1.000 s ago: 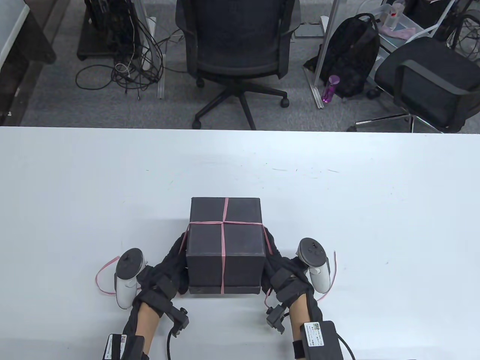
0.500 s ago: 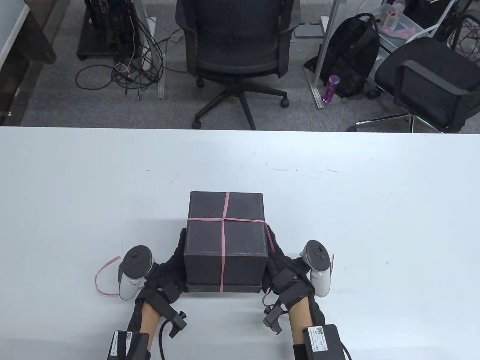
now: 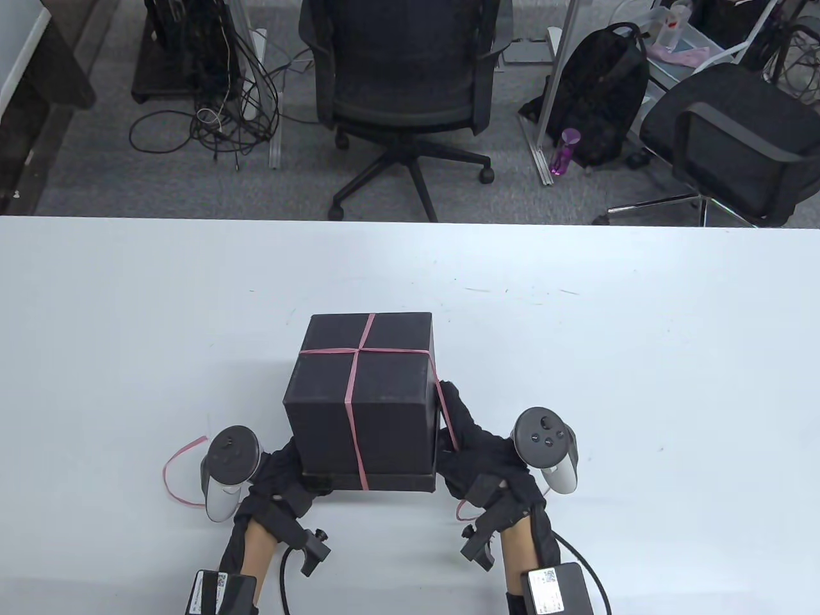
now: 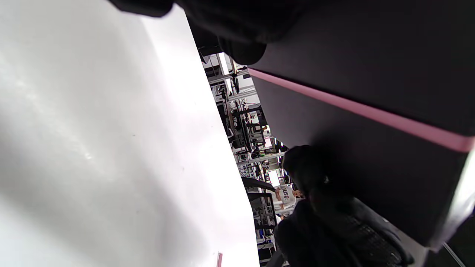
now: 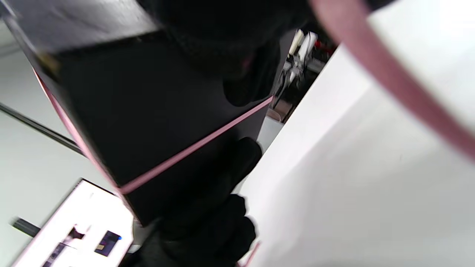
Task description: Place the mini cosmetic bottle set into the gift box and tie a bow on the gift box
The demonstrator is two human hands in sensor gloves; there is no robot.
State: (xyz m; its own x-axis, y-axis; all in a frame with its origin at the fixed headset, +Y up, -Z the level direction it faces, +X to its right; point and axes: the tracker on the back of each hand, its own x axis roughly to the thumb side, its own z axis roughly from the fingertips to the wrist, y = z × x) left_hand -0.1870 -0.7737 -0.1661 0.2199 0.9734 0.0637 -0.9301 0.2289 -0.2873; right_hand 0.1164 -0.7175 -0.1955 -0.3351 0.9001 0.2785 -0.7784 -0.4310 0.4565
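The white worktop (image 3: 640,359) carries one black gift box (image 3: 359,410), which stands near its front edge, turned a little and tipped so that its top leans toward the left. One thin pink ribbon (image 3: 351,397) crosses over the lid in two bands that meet near the far side of the top; one loose end curls on the worktop beside the left hand, and another strand runs down the box's right side over the right hand.

Two gloved hands hold the box from below at its sides. The left hand (image 3: 275,477) reaches under the lower left corner; in the left wrist view its fingers (image 4: 241,44) lie curled against the dark underside of the box (image 4: 371,122), just beside a band of ribbon (image 4: 356,109). The right hand (image 3: 480,455) presses along the lower right side; in the right wrist view its fingers (image 5: 230,66) wrap the box (image 5: 148,111) from above, touching a ribbon (image 5: 193,148) band. Both hands' fingers are clamped on the box, lifting its near part clear of the worktop.

One tracker sits on each hand, two in all. The bottles cannot be seen; the lid is on.
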